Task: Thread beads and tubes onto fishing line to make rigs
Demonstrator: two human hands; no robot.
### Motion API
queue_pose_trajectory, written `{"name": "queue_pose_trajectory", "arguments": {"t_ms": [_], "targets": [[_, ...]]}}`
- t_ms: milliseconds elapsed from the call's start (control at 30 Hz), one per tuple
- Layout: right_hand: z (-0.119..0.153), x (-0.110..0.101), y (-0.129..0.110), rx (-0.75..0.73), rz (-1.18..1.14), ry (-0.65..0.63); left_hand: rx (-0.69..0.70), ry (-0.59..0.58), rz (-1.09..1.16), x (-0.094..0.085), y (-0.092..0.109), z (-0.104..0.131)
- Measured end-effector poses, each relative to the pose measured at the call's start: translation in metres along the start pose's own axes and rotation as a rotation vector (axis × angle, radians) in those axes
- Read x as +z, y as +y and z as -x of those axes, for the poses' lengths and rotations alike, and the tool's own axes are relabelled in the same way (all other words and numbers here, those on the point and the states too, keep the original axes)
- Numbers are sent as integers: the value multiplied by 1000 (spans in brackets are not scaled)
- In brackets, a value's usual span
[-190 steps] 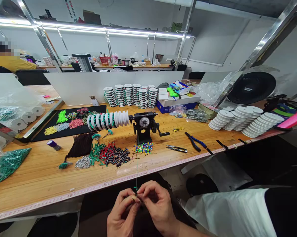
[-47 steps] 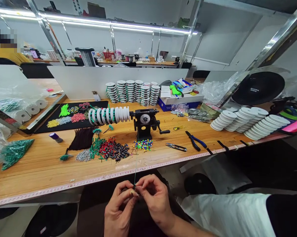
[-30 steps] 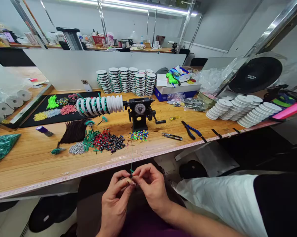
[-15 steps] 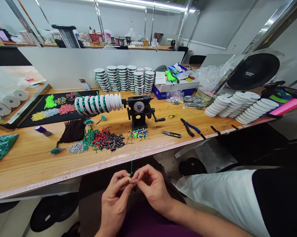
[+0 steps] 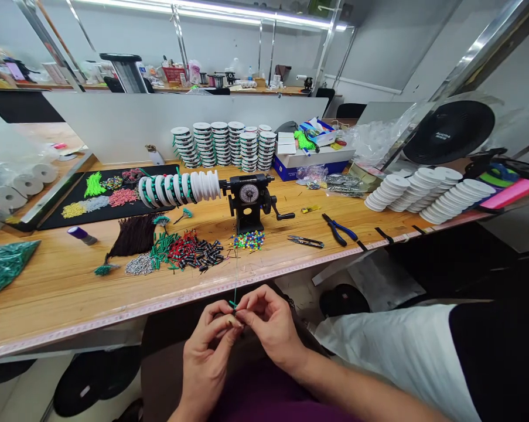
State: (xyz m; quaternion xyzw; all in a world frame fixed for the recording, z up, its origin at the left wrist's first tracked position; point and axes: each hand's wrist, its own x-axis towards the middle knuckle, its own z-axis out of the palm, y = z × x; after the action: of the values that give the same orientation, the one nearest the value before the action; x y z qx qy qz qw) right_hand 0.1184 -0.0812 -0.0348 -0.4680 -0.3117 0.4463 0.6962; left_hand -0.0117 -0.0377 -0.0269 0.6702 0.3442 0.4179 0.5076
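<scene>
My left hand [image 5: 214,346] and my right hand [image 5: 270,325] meet in front of the table edge, both closed in a pinch. A thin line [image 5: 236,272] runs from the table down into their fingertips. A small green tube-like piece [image 5: 232,304] pokes out on the line, right where the fingers come together; its lower part is hidden. Beyond the hands stands a black hand-crank winder [image 5: 249,199]. White spools [image 5: 207,184], some wound with green pieces, sit in a row on its shaft.
Coloured beads [image 5: 249,240], green tubes [image 5: 163,249], black tubes [image 5: 205,255] and dark strands [image 5: 135,234] lie on the table. Snips [image 5: 306,241] and pliers [image 5: 337,230] rest to the right. Stacks of spools [image 5: 220,146] stand behind. Someone's white-clothed leg [image 5: 378,340] is at my right.
The green piece shows more clearly above my fingertips, sticking out at a slant. My right hand has risen slightly. The whole view has shifted a little.
</scene>
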Motion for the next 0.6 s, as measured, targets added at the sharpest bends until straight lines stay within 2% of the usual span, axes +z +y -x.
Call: {"name": "queue_pose_trajectory", "arguments": {"t_ms": [167,367,600], "targets": [[2,-6,-2,-17,17,-67,6,-33,-11,1,-3,5],[12,-3,7,-95,70,85,54,25,-43,4,-5,5],[10,0,10,-99,79,69,71,26,-59,2,-3,3]]}}
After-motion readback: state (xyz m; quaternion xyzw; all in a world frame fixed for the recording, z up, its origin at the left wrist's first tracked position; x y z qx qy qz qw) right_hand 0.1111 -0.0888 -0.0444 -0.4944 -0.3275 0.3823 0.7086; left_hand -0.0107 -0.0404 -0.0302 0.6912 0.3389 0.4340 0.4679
